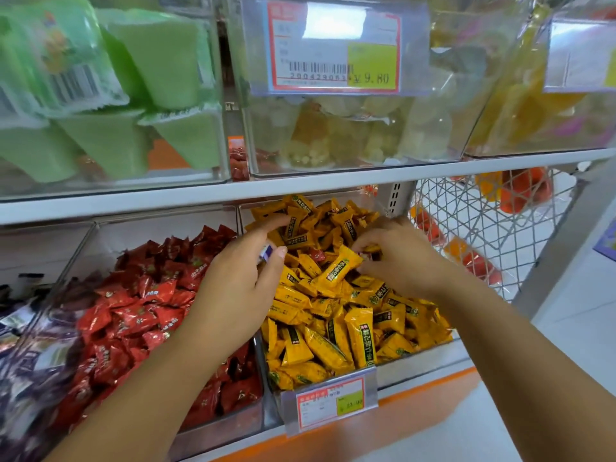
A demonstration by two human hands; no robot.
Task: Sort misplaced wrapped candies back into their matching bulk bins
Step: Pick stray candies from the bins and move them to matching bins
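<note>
Wrapped candies in yellow (336, 271) fill the right-hand bin (430, 356) on the lower shelf, and both of our hands are down in that pile. Our left hand (240, 281) reaches in from the left, its thumb and curled fingers pinching a purple-and-white candy (265, 253) just above the yellow heap. Our right hand (396, 258) rests on the pile farther back, fingertips drawn together on a small dark wrapper (370, 252); we cannot tell its kind, since the fingers hide most of it. Between the two hands a single red candy (318, 255) lies among the yellow ones. The next bin to the left holds red candies (140, 315), and beyond it, at the frame's edge, sit purple ones (30, 361). A price tag (330, 403) hangs on the front of the yellow bin. On the shelf above stand clear boxes of green jelly cups (160, 61), and a wire basket (483, 228) hangs to the right.
</note>
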